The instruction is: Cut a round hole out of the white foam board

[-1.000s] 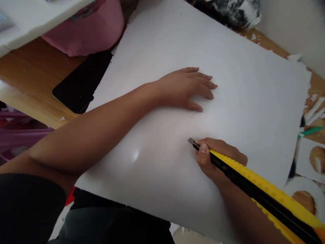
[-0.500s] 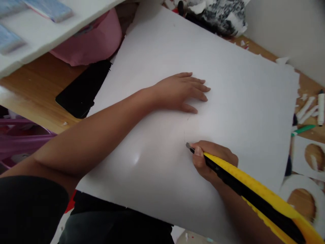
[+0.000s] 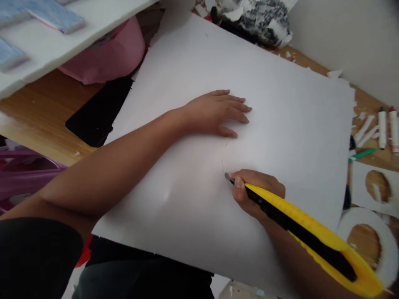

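Head view. I have the left hand (image 3: 215,114) laid flat on the white sheet (image 3: 289,120), fingers spread wide. Right hand (image 3: 264,180), nearer and to the right: fingers closed round the yellow knife (image 3: 302,218), its blade (image 3: 227,176) at the near end of a thin line (image 3: 223,166). Sheet lies over the counter (image 3: 40,97); white ring (image 3: 346,226) beside its right edge, on the near side.

- Part of the right hand (image 3: 263,178) is lost behind the yellow cutter (image 3: 302,218)!
- The blade (image 3: 227,176): too small to tell its depth in the white sheet (image 3: 280,104).
- One end of the black slab (image 3: 96,114), hidden under that sheet!
- Blue blocks (image 3: 11,54), blurry, clipped at left.
- Red-capped marker (image 3: 394,128), sliced by the right edge!
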Demonstrator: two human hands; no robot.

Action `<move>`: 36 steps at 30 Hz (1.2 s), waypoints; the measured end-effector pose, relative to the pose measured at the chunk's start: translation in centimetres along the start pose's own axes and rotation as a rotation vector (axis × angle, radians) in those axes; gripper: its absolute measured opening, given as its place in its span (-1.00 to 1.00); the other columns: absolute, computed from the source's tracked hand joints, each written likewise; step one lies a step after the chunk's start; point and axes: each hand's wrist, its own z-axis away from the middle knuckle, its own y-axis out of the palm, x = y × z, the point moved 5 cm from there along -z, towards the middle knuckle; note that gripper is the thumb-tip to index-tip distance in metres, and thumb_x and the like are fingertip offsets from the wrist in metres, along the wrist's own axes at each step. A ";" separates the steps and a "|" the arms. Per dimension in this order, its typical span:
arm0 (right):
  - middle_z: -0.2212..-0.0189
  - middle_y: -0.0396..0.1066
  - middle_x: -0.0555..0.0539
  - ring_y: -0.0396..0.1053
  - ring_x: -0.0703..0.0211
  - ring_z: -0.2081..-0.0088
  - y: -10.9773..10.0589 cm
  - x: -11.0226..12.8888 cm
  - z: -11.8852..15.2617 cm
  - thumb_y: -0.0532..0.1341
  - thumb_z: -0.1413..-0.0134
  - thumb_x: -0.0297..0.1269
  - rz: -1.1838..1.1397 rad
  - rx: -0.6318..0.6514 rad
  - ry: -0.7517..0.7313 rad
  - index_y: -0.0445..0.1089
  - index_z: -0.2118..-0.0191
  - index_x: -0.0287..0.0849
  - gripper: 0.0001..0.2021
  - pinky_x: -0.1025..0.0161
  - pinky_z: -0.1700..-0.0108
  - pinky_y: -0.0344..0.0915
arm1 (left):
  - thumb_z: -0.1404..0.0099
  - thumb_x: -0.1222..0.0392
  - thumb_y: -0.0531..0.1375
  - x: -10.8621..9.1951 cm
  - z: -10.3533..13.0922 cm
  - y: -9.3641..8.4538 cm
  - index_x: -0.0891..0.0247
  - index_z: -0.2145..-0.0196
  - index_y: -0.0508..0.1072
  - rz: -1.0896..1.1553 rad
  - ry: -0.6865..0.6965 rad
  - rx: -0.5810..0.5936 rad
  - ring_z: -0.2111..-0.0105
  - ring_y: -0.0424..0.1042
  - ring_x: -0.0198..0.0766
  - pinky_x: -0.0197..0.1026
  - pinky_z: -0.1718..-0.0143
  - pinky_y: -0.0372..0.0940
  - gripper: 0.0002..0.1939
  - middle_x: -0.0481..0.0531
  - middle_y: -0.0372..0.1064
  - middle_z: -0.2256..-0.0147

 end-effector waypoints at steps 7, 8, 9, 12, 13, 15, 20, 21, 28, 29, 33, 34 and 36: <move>0.56 0.44 0.06 0.42 0.24 0.57 -0.4 0.4 0.0 0.15 -0.10 -0.51 0.016 0.064 0.036 0.37 0.34 -0.10 -0.85 0.30 0.48 0.42 | -0.29 -0.14 0.18 0.0 -0.1 0.0 -0.08 -0.14 0.45 0.011 -0.009 0.001 -0.36 0.06 -0.03 0.12 -0.39 -0.19 -0.52 -0.16 0.20 -0.30; 0.57 0.44 0.06 0.42 0.24 0.57 -0.3 0.2 -0.1 0.15 -0.10 -0.49 0.004 0.091 0.036 0.37 0.35 -0.09 -0.86 0.30 0.49 0.41 | -0.29 -0.14 0.18 0.0 -0.1 0.0 -0.07 -0.14 0.45 0.010 -0.008 0.002 -0.36 0.06 -0.02 0.12 -0.39 -0.19 -0.52 -0.16 0.20 -0.30; 0.58 0.43 0.07 0.42 0.25 0.58 -0.1 0.1 -0.2 0.14 -0.11 -0.47 -0.012 0.122 0.033 0.37 0.37 -0.09 -0.86 0.31 0.50 0.40 | -0.29 -0.13 0.18 0.0 -0.1 0.1 -0.06 -0.15 0.45 0.007 -0.007 0.004 -0.36 0.06 -0.02 0.12 -0.39 -0.19 -0.51 -0.15 0.19 -0.30; 0.61 0.41 0.11 0.38 0.28 0.61 0.0 -0.3 -0.2 0.14 -0.13 -0.42 -0.033 0.149 0.011 0.35 0.39 -0.07 -0.87 0.34 0.55 0.35 | -0.30 -0.13 0.17 -0.1 -0.1 0.1 -0.03 -0.17 0.43 -0.010 -0.006 0.014 -0.37 0.04 -0.01 0.13 -0.39 -0.19 -0.49 -0.13 0.17 -0.31; 0.61 0.40 0.12 0.38 0.28 0.62 -0.1 -0.3 -0.2 0.14 -0.13 -0.42 -0.027 0.134 -0.010 0.35 0.38 -0.07 -0.88 0.34 0.55 0.35 | -0.31 -0.13 0.17 -0.1 -0.1 0.1 -0.04 -0.17 0.43 -0.016 -0.006 0.015 -0.37 0.04 -0.01 0.14 -0.39 -0.19 -0.49 -0.13 0.17 -0.32; 0.60 0.41 0.11 0.38 0.27 0.61 -0.4 -0.1 0.0 0.15 -0.10 -0.46 -0.016 0.099 -0.039 0.36 0.34 -0.07 -0.87 0.32 0.53 0.38 | -0.32 -0.15 0.15 -0.1 -0.1 0.0 -0.06 -0.17 0.43 -0.027 -0.008 0.016 -0.37 0.04 -0.01 0.14 -0.39 -0.19 -0.51 -0.16 0.17 -0.31; 0.59 0.41 0.07 0.39 0.25 0.59 -0.5 0.1 0.3 0.15 -0.08 -0.51 -0.027 0.124 0.010 0.36 0.34 -0.09 -0.85 0.30 0.51 0.40 | -0.32 -0.14 0.15 -0.2 0.0 0.0 -0.09 -0.16 0.42 -0.038 -0.016 0.021 -0.37 0.04 -0.06 0.10 -0.40 -0.19 -0.52 -0.19 0.16 -0.32; 0.60 0.41 0.08 0.39 0.25 0.60 -0.4 0.0 0.3 0.15 -0.10 -0.49 -0.031 0.136 0.018 0.36 0.37 -0.08 -0.86 0.31 0.53 0.38 | -0.32 -0.13 0.15 -0.2 0.0 0.0 -0.10 -0.16 0.43 -0.040 -0.015 0.021 -0.37 0.03 -0.07 0.10 -0.40 -0.19 -0.52 -0.19 0.16 -0.32; 0.54 0.48 0.06 0.46 0.26 0.57 -0.9 -1.0 1.3 0.17 -0.11 -0.45 -0.080 0.121 0.041 0.44 0.33 -0.11 -0.88 0.35 0.52 0.42 | -0.32 -0.10 0.17 -0.3 0.1 0.0 -0.06 -0.16 0.43 -0.048 -0.007 0.006 -0.37 0.04 -0.09 0.07 -0.39 -0.19 -0.52 -0.12 0.17 -0.32; 0.52 0.49 0.05 0.47 0.26 0.56 -1.0 -1.1 1.8 0.18 -0.11 -0.46 -0.102 0.126 0.050 0.45 0.28 -0.12 -0.87 0.36 0.52 0.43 | -0.32 -0.10 0.17 -0.3 0.1 0.0 -0.04 -0.16 0.43 -0.052 -0.004 0.004 -0.37 0.04 -0.11 0.06 -0.39 -0.19 -0.53 -0.10 0.17 -0.32; 0.46 0.47 0.01 0.46 0.23 0.54 -1.4 -1.0 2.9 0.20 -0.02 -0.60 -0.167 0.143 0.006 0.44 0.13 -0.16 -0.70 0.33 0.53 0.44 | -0.32 -0.08 0.18 -0.5 0.1 0.1 0.01 -0.16 0.45 -0.054 0.011 -0.005 -0.36 0.06 -0.12 0.05 -0.39 -0.18 -0.52 -0.05 0.19 -0.31; 0.46 0.46 0.00 0.45 0.22 0.54 -1.5 -0.7 2.9 0.19 0.00 -0.62 -0.178 0.131 -0.026 0.43 0.12 -0.16 -0.67 0.31 0.55 0.43 | -0.31 -0.08 0.18 -0.4 0.1 0.1 0.00 -0.15 0.45 -0.050 0.008 -0.011 -0.36 0.07 -0.11 0.04 -0.39 -0.18 -0.53 -0.07 0.20 -0.31; 0.46 0.45 -0.01 0.43 0.20 0.54 -1.6 -0.5 2.8 0.18 0.01 -0.62 -0.171 0.120 -0.060 0.42 0.11 -0.16 -0.66 0.28 0.57 0.41 | -0.29 -0.09 0.19 -0.3 0.0 0.1 -0.07 -0.14 0.46 -0.039 -0.005 -0.020 -0.36 0.07 -0.10 0.03 -0.39 -0.18 -0.53 -0.14 0.20 -0.30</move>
